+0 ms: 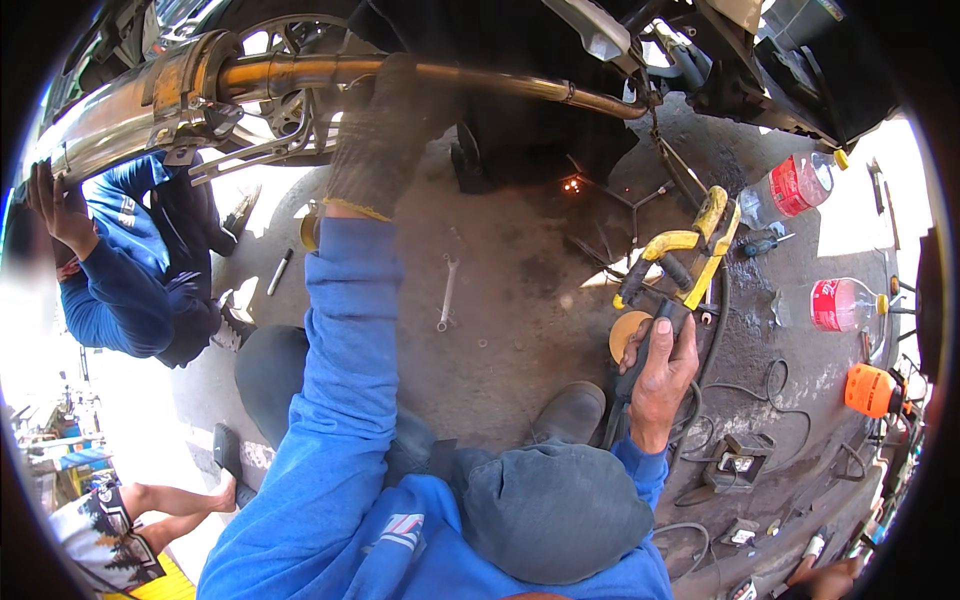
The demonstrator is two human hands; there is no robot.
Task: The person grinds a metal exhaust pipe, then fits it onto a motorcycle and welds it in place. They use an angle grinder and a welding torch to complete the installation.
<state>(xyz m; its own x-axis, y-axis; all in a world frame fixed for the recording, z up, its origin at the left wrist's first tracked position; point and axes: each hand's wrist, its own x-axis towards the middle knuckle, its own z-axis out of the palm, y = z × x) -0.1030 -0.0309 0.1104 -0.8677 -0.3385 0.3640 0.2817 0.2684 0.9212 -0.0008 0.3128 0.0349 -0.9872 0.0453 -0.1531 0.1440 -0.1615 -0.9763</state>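
Note:
My left hand [385, 130], in a dark work glove, is wrapped around a rusty exhaust pipe [500, 82] that runs under a motorcycle to a chrome muffler [110, 115]. My bare right hand [660, 375] grips the black handle of a yellow welding electrode holder [690, 255], whose jaws point up and away from me. A small orange glowing spot [572, 184] shows on the dark metal below the pipe, to the left of the holder's tip. Both my sleeves are blue.
Another person in blue crouches at the left with a hand [55, 205] on the muffler. On the concrete lie a wrench [447, 290], a screwdriver [765, 243], two plastic bottles [795, 185] [845, 303], an orange tool [868, 390] and cables [770, 385]. My shoe [570, 410] rests below.

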